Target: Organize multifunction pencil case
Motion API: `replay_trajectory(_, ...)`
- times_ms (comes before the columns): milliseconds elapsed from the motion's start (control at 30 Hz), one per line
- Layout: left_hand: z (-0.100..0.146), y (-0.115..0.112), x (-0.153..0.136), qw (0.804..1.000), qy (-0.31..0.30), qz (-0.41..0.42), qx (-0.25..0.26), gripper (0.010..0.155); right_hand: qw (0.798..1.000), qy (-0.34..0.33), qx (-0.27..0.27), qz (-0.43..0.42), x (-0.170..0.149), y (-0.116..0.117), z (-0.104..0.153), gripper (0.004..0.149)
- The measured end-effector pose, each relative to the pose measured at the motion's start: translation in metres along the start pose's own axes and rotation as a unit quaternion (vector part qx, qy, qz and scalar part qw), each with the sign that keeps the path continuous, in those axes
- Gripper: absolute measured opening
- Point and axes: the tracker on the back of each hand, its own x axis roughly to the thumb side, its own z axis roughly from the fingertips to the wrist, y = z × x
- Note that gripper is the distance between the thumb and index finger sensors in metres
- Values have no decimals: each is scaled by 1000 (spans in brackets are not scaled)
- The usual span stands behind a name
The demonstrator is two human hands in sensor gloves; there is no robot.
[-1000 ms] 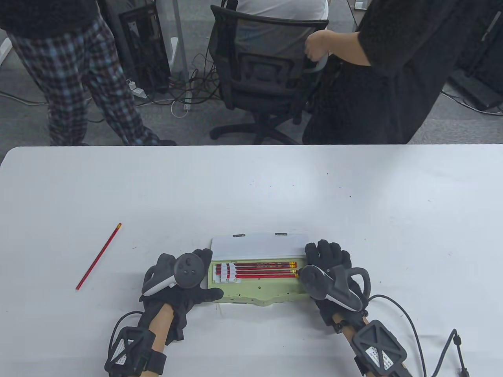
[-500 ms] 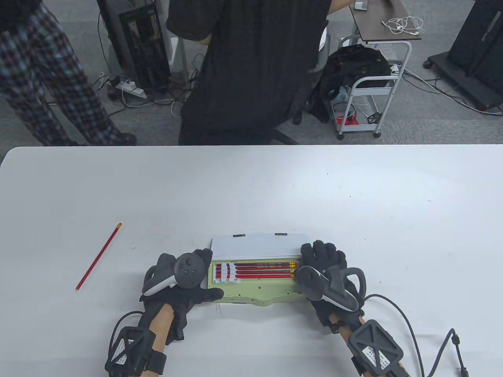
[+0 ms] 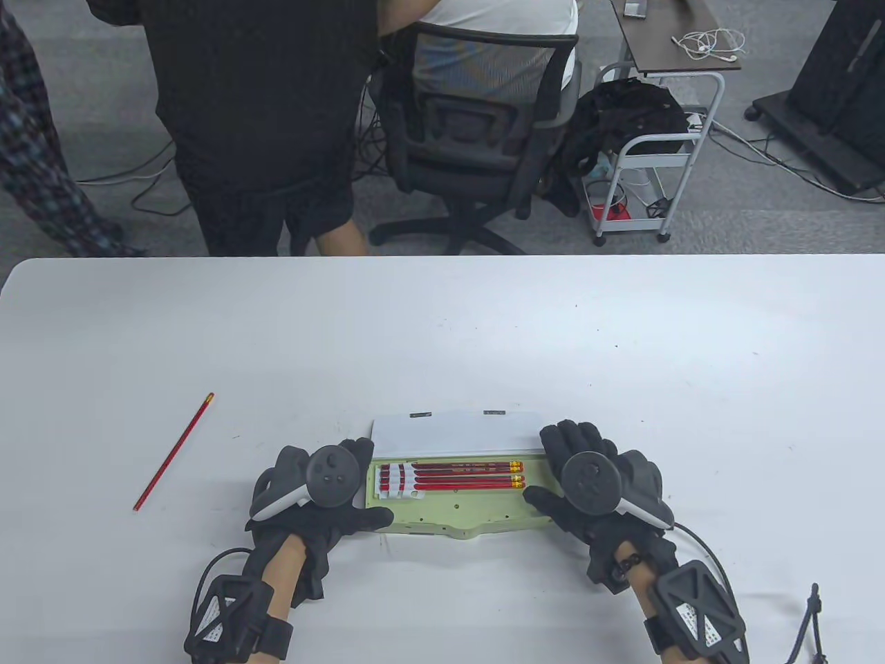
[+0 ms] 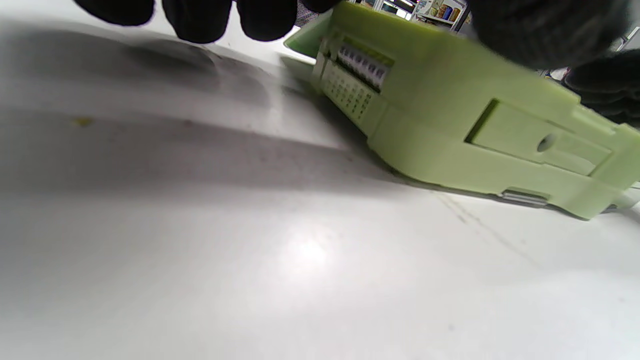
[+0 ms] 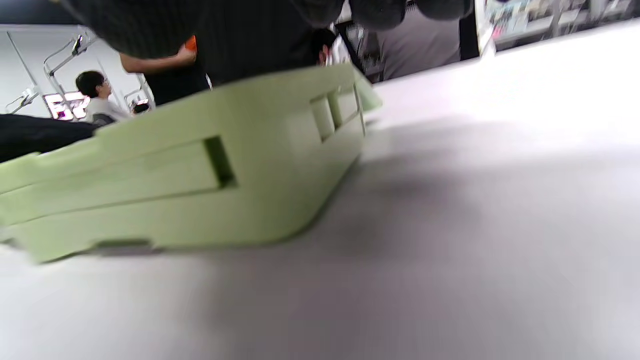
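Observation:
The light green pencil case lies open near the table's front edge, its white lid standing up at the back. Red pencils lie side by side in its tray under a white holder. My left hand holds the case's left end, thumb on the front rim and fingers past the far left corner. In the left wrist view the case is under the thumb. My right hand lies palm down and spread at the right end, thumb on the tray. The case also shows in the right wrist view.
One loose red pencil lies slanted on the white table, to the left of my left hand. Behind the table's far edge are an office chair, a standing person and a small white cart.
My right hand has turned palm down and shifted a little right, off the pencils' eraser ends. My left hand and the case have not moved. People behind the table have walked to the left.

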Motion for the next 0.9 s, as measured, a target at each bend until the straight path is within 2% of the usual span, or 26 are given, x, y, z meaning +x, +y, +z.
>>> replay_trajectory(67,0,0,0,1000,0,0,0,108,999,-6,38,-10,-4,5,-1,99)
replay_trajectory(200,0,0,0,1000,0,-1,0,107,997,-4,76,10,-6,11,-3,102)
replay_trajectory(567,2,6,-2,1000,6,14,14,103,997,-1,72,8,-4,12,-4,101)
replay_trajectory(733,6,15,-3,998,26,1,49,100,997,0,72,9,-4,12,-5,101)
replay_trajectory(900,15,32,-15,990,79,16,120,92,997,0,73,11,-3,12,-5,101)
